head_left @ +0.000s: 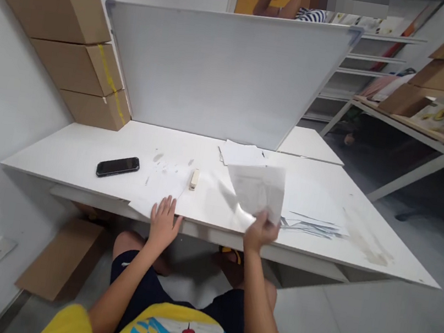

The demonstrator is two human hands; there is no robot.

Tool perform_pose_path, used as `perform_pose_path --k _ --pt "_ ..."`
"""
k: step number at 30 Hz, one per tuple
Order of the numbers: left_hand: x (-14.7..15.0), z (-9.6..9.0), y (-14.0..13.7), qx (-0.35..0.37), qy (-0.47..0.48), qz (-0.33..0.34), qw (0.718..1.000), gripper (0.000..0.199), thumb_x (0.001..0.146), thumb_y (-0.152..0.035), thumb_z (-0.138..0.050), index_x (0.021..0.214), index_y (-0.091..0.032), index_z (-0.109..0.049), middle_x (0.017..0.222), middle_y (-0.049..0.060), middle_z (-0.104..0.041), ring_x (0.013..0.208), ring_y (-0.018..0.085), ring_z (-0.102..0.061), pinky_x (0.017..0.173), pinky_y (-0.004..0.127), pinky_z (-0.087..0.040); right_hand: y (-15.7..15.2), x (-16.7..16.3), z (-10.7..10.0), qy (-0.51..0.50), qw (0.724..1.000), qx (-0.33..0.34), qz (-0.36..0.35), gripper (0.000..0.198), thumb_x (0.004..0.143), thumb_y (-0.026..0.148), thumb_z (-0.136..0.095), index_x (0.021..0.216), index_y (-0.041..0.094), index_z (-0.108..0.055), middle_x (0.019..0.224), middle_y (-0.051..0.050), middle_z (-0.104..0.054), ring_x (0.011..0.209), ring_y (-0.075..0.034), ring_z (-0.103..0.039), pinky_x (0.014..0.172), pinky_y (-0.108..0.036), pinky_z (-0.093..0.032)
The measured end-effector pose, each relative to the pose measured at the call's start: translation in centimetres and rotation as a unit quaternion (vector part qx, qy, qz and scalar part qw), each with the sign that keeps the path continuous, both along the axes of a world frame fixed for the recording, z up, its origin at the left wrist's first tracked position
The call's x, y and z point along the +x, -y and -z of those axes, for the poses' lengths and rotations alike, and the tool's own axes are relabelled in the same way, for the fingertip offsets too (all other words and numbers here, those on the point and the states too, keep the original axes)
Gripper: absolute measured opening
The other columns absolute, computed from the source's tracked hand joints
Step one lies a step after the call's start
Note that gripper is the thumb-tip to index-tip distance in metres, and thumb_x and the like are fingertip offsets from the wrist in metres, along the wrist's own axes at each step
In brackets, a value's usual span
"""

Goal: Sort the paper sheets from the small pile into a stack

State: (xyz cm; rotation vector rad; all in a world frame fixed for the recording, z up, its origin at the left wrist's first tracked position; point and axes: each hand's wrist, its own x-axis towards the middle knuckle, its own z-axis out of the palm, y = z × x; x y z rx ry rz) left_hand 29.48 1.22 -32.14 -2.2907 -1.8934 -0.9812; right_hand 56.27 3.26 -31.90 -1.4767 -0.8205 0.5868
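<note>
Head view: the right hand pinches a sheet aloft over the desk; the left hand lies flat, open, on paper at the edge. The limp sheet could slip, or catch the stapler.

White printed sheet lifted, blurred, above desk edge.

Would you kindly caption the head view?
Right hand lifts a paper sheet; left hand rests on the white table.

Office or stockroom: white desk with whiteboard, stacked cardboard boxes, metal shelves behind.
</note>
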Motion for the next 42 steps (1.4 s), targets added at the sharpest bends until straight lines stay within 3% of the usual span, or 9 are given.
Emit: perform_pose_path --k 2,5,10,17,20,28,33,38,42 --pt "-1.5 0.6 1.6 0.001 0.008 0.034 0.999 0.051 0.086 -0.018 -0.042 0.136 -0.025 -0.048 0.139 0.009 -0.052 0.134 0.028 -0.040 0.114 0.049 -0.021 4.0 0.0 2.1 -0.053 0.981 0.058 0.176 0.038 0.080 0.050 -0.054 0.099 0.018 -0.056 0.090 -0.010 -0.066 0.093 -0.026 -0.060 0.077 -0.037 -0.048" --pt "-2.7 1.4 2.3 0.040 0.065 0.016 0.997 0.058 0.086 -0.011 -0.036 0.139 -0.030 -0.044 0.136 0.004 -0.055 0.132 0.024 -0.044 0.116 0.047 -0.023 8.2 0.4 4.7 -0.136 0.954 0.102 0.248 0.035 0.076 0.043 -0.064 0.100 0.017 -0.060 0.103 -0.009 -0.067 0.098 -0.023 -0.062 0.083 -0.035 -0.050" --pt "1.1 2.6 3.5 0.081 0.168 -0.033 0.982 0.059 0.093 -0.017 -0.028 0.151 -0.026 -0.018 0.148 0.004 -0.041 0.143 0.022 -0.023 0.117 0.049 -0.026 10.2 0.9 5.9 -0.285 0.941 0.094 0.153 0.034 0.073 0.036 -0.066 0.104 0.022 -0.061 0.096 -0.003 -0.070 0.084 -0.017 -0.065 0.071 -0.029 -0.054" --pt "8.3 0.7 5.1 -0.025 -0.033 0.289 0.956 0.064 0.083 -0.005 -0.037 0.140 -0.034 -0.043 0.143 0.002 -0.048 0.144 0.027 -0.020 0.116 0.062 -0.017 9.8 -3.9 4.9 -0.325 0.943 0.064 0.021 0.036 0.070 0.039 -0.066 0.103 0.024 -0.062 0.089 -0.001 -0.069 0.073 -0.016 -0.063 0.061 -0.027 -0.051" --pt "8.2 0.2 4.4 -0.039 -0.071 0.342 0.936 0.065 0.080 -0.001 -0.038 0.136 -0.031 -0.049 0.146 0.003 -0.044 0.145 0.028 -0.014 0.114 0.063 -0.018 9.7 -4.6 4.7 -0.390 0.917 0.078 -0.022 0.035 0.074 0.046 -0.062 0.103 0.025 -0.062 0.093 -0.001 -0.068 0.077 -0.015 -0.063 0.064 -0.028 -0.052" --pt "4.8 2.0 3.3 -0.045 -0.058 0.331 0.941 0.069 0.079 -0.001 -0.040 0.139 -0.034 -0.043 0.150 0.001 -0.038 0.146 0.027 -0.012 0.114 0.062 -0.016 8.5 -5.1 6.0 -0.370 0.925 0.028 -0.079 0.052 0.063 0.041 -0.078 0.109 0.022 -0.063 0.108 -0.005 -0.069 0.101 -0.023 -0.063 0.087 -0.037 -0.051" --pt "4.3 4.8 5.2 -0.083 0.183 0.161 0.966 0.072 0.088 -0.022 -0.041 0.151 -0.035 -0.008 0.158 0.004 -0.019 0.145 0.028 -0.016 0.112 0.053 -0.029 7.9 -5.6 7.0 -0.398 0.914 0.053 -0.060 0.047 0.062 0.036 -0.078 0.104 0.019 -0.067 0.102 -0.005 -0.072 0.103 -0.024 -0.064 0.095 -0.039 -0.047" --pt "5.0 4.6 5.6 -0.165 0.492 0.114 0.847 0.062 0.093 -0.044 -0.038 0.149 -0.034 -0.012 0.151 0.014 -0.032 0.124 0.025 -0.051 0.099 0.042 -0.045 8.2 -5.7 5.0 -0.412 0.903 0.084 -0.089 0.050 0.062 0.035 -0.080 0.109 0.021 -0.067 0.099 -0.005 -0.072 0.101 -0.024 -0.064 0.091 -0.039 -0.050" --pt "5.0 1.6 4.0 -0.135 0.547 0.086 0.821 0.074 0.079 -0.052 -0.064 0.142 -0.031 -0.033 0.142 0.012 -0.044 0.126 0.026 -0.048 0.101 0.038 -0.041 8.1 -5.5 2.8 -0.403 0.901 0.117 -0.110 0.049 0.064 0.033 -0.080 0.110 0.025 -0.067 0.098 -0.004 -0.071 0.098 -0.022 -0.064 0.087 -0.036 -0.051"
